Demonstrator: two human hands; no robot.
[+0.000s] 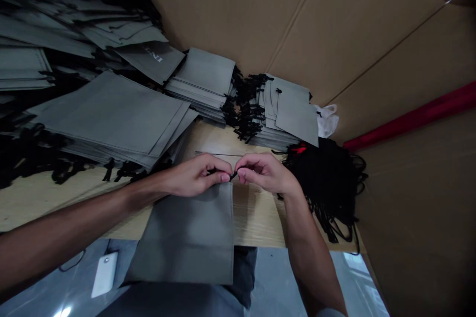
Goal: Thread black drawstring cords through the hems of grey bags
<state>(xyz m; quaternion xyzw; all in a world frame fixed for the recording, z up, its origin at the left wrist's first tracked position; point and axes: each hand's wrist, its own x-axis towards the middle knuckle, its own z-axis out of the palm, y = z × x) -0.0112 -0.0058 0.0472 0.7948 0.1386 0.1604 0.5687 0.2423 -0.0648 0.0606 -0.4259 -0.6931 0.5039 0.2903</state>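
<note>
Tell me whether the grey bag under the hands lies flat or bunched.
Flat: the grey bag lies spread smooth on the table, overhanging its near edge.

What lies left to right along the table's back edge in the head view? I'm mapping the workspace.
Large grey bag stack → smaller grey bag stack → bags with black cords → white plastic scrap → red bar.
</note>
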